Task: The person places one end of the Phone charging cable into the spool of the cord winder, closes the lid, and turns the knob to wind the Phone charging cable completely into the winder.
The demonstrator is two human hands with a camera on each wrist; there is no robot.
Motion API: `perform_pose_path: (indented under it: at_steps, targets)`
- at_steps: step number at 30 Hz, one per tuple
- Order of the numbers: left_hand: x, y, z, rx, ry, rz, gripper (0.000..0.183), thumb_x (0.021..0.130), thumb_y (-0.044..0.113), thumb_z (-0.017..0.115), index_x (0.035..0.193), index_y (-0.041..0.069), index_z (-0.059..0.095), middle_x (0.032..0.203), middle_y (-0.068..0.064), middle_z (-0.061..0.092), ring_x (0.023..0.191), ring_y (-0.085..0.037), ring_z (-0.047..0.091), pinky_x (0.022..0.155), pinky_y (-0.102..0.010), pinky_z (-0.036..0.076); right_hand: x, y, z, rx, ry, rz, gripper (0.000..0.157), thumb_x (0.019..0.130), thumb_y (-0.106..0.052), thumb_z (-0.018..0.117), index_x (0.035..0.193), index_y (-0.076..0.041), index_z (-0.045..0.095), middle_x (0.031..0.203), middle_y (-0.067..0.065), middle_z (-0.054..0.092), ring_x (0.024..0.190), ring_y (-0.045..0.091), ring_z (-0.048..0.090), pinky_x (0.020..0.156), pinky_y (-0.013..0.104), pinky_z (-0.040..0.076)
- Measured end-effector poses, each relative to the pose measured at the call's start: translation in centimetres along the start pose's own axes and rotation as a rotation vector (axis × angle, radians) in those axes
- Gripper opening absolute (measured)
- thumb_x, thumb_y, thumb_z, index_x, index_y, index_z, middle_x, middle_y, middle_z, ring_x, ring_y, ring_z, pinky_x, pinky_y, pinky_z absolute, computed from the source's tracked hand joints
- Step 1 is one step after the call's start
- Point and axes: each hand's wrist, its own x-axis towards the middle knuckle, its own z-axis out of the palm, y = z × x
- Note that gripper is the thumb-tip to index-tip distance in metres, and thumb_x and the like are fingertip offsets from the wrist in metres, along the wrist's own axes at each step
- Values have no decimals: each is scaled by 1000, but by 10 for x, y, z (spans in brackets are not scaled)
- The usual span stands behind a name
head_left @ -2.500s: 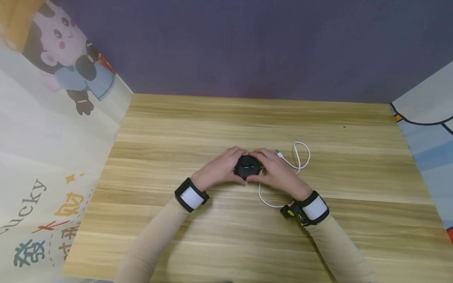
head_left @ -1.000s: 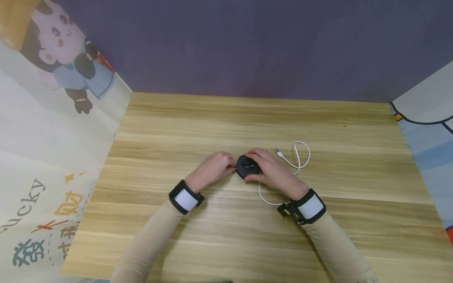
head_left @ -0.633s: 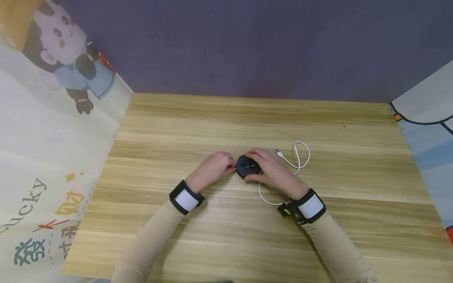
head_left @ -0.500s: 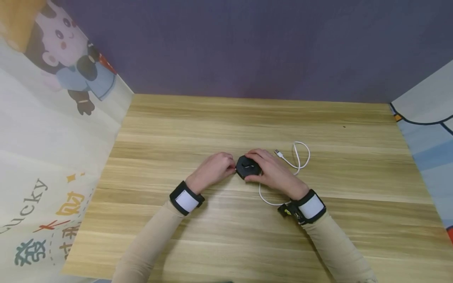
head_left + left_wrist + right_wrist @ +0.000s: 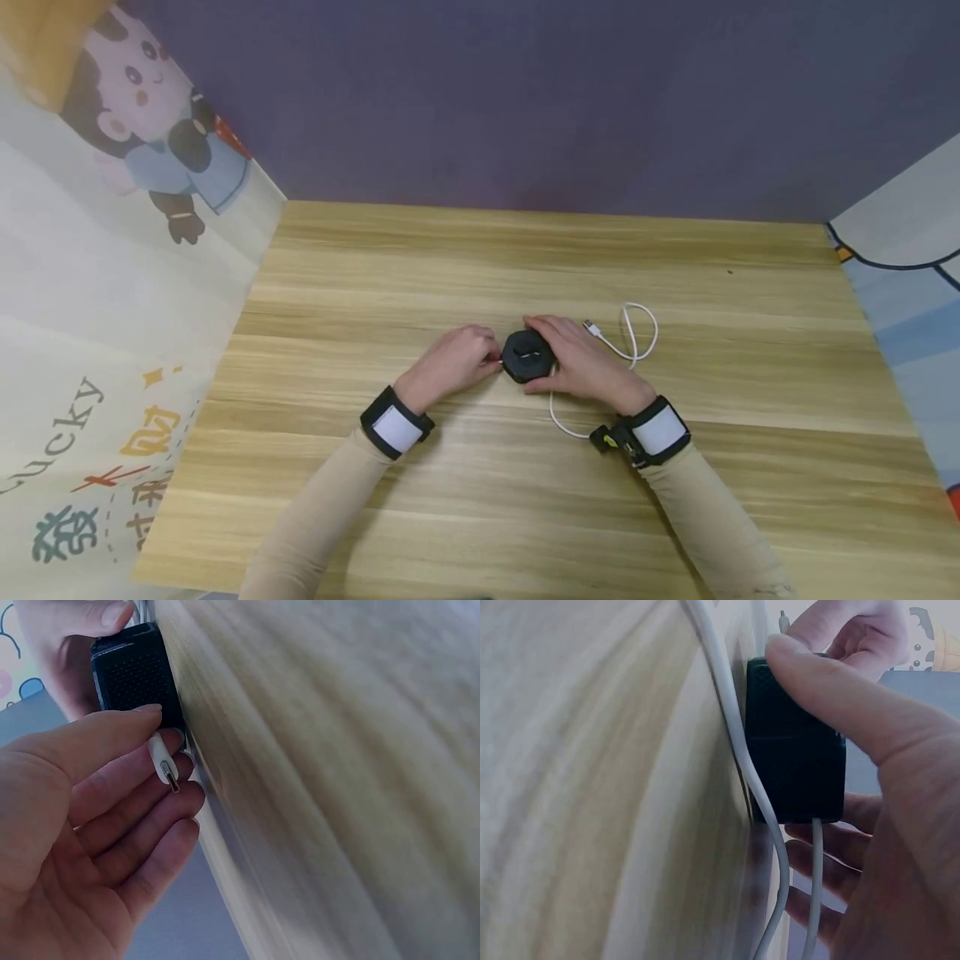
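Observation:
A black many-sided case (image 5: 527,356) with a curved mark on its top sits on the wooden table. Its side (image 5: 139,679) has a dotted texture in the left wrist view. My right hand (image 5: 588,360) holds the case from the right, thumb along the near side and fingers at the far side. At its left edge, my left hand (image 5: 453,360) pinches a white USB-C plug (image 5: 166,765) between thumb and index finger, metal tip pointing away from the case. On the other side a white cable (image 5: 816,885) comes out of the case beneath my right hand.
The white cable loops (image 5: 656,329) on the table to the right, ending in a USB-A plug (image 5: 591,327) behind my right hand. A dark wall (image 5: 555,100) borders the table's back edge. Printed cloth (image 5: 112,275) hangs on the left.
Earlier both hands gripped the case; my left hand has since moved off its left side and pinches the USB-C plug. In the last second, only slight shifts of the case and right fingers show.

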Motion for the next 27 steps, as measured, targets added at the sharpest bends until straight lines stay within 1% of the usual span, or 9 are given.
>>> perform_pose_path:
  at_steps: [3,6,12,16,21,24,27]
  targets:
    - [0,0,1,-5,1,5,11,85,20,67,77,13,73,79,4,63,71,-6,54,64,-22,50,0,2,1,3,-2,5,102,64,-58,76,143,-4,38,137,14,47,123,27,42,102,47,38]
    - [0,0,1,-6,5,5,12,85,19,67,76,13,72,79,3,63,71,-6,54,65,-23,50,1,3,2,16,-5,10,99,64,-56,77,141,-3,41,136,14,48,122,27,42,102,47,37]
    - [0,0,2,-7,9,-4,12,84,19,68,75,13,71,79,3,63,72,-7,55,66,-24,51,2,6,3,33,-12,19,92,65,-56,76,137,-7,45,134,11,49,123,25,42,102,47,38]
    - [-1,1,3,9,29,3,14,85,20,67,73,13,70,77,3,63,71,-8,55,65,-24,51,1,6,3,36,-8,27,89,67,-56,75,136,-8,46,131,9,51,121,23,44,102,46,38]
    - [-1,1,3,27,67,1,14,86,23,65,78,13,71,79,3,64,73,-7,56,68,-24,52,0,3,0,60,27,38,88,67,-53,77,136,-7,46,126,8,55,117,21,48,100,46,39]
    - [-2,1,2,5,87,-4,14,86,24,66,82,12,71,82,2,65,75,-7,57,70,-24,52,-1,1,-3,66,59,41,89,65,-51,78,136,-7,46,124,7,56,114,20,49,97,47,41]
    - [-3,2,-2,-42,138,8,14,86,23,66,85,11,71,84,2,65,77,-8,57,72,-24,52,-2,-2,-8,56,100,41,90,65,-50,79,137,-8,46,123,5,57,113,20,50,96,46,42]
